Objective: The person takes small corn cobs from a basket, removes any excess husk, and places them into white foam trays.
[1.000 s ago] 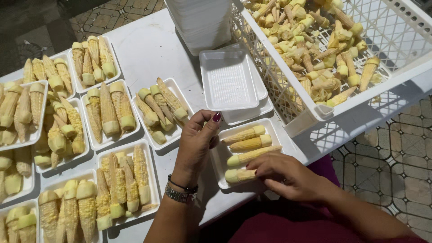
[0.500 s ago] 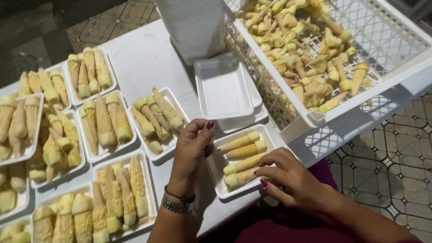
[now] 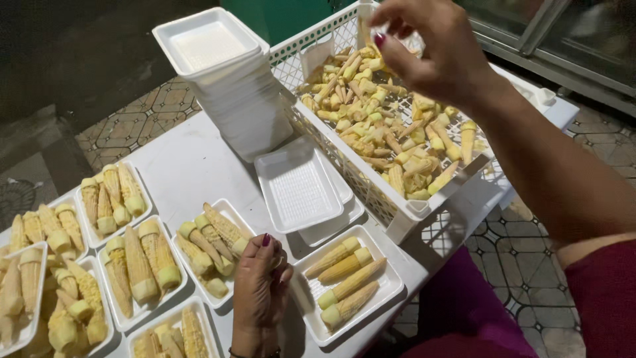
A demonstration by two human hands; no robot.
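Observation:
My left hand [image 3: 260, 292] rests on the white table [image 3: 192, 166] with its fingers curled, against the left rim of a white foam tray [image 3: 392, 290]. That tray holds several baby corn cobs [image 3: 346, 266] lying side by side. My right hand [image 3: 430, 46] is raised over the white plastic crate [image 3: 371, 192], fingers loosely apart with nothing visible in them. The crate is full of loose baby corn [image 3: 391, 132].
A tall stack of empty foam trays [image 3: 232, 86] stands at the back, and a few empty trays [image 3: 298, 185] lie beside the crate. Several filled corn trays [image 3: 139, 265] cover the table's left side. Patterned floor tiles [image 3: 523, 265] lie to the right.
My right hand has left the tray of corn and risen up over the crate. The view has tilted up, and my left hand has stayed beside the tray.

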